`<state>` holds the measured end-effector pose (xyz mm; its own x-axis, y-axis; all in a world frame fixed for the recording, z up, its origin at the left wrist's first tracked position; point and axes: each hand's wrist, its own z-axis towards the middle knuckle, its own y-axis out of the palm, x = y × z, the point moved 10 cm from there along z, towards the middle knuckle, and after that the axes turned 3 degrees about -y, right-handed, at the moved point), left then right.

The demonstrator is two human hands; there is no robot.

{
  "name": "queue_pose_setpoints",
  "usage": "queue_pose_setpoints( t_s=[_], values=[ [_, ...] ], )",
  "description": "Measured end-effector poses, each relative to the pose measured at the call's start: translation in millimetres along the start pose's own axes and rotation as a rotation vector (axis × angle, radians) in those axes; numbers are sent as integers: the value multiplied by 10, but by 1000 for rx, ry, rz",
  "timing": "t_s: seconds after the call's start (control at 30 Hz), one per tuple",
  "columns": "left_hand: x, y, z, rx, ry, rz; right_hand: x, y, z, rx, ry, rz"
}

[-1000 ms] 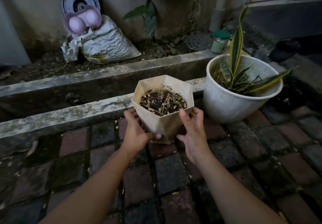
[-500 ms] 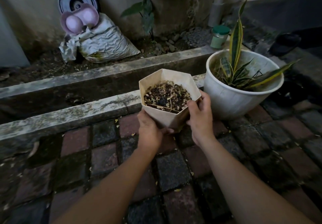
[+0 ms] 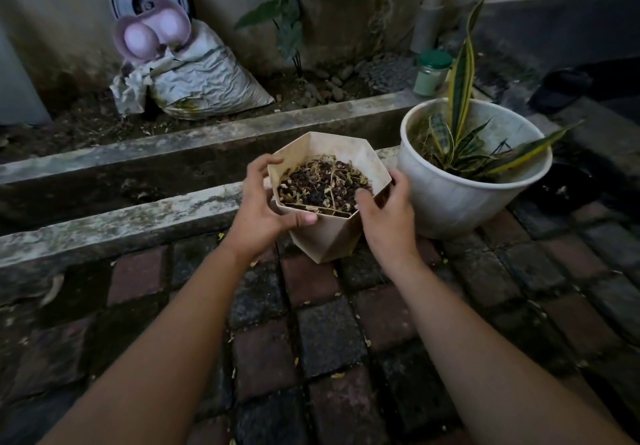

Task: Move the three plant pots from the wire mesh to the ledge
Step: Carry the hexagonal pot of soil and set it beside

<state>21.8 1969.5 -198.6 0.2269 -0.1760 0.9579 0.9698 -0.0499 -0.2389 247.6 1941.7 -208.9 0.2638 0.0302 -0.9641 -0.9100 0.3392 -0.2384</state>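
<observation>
Brick paving (image 3: 329,347) fills the near ground, both forearms reaching over it. Left hand (image 3: 263,212) and right hand (image 3: 389,216) clamp fingers around the rim and sides of the beige hexagonal pot (image 3: 329,236), which sits at the near edge of the mossy ledge (image 3: 138,212), just left of the white pot (image 3: 460,195); whether it is lifted or resting is unclear. Step looks like carrying it to the ledge; next move calls for setting it level on top, then letting go.
</observation>
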Motion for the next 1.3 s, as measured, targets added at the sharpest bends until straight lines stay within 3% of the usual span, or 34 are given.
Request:
queue_pose_setpoints(
  t_s=[0.1, 0.2, 0.43, 0.53, 0.6, 0.7, 0.77, 0.83, 1.0, 1.3],
  values=[
    [29, 25, 48, -6, -7, 83, 14, 88, -77, -21, 17, 22],
    [-48, 61, -18, 104, 9, 225, 39, 53, 28, -27, 18, 32],
    [-111, 136, 63, 194, -2, 251, 83, 29, 339, -135, 32, 52],
    [-136, 134, 94, 183, -5, 261, 52, 55, 350, -143, 3, -74],
    [-144, 111, 135, 154, -4, 271, -100, 4, 264, -92, -137, -259],
    [-132, 36, 221, 94, 0, 286, -488, -15, -27, -28, -561, -483],
    [-117, -3, 260, 59, 12, 290, -594, 43, -175, -104, -763, -532],
    [-121, -15, 273, 38, 15, 296, -621, 98, -187, -209, -836, -551],
    [-117, -25, 266, 30, 4, 297, -638, 217, -81, -351, -833, -553],
    [-8, 4, 162, 76, -40, 387, -593, 283, -31, -390, -728, -560]
  ],
)
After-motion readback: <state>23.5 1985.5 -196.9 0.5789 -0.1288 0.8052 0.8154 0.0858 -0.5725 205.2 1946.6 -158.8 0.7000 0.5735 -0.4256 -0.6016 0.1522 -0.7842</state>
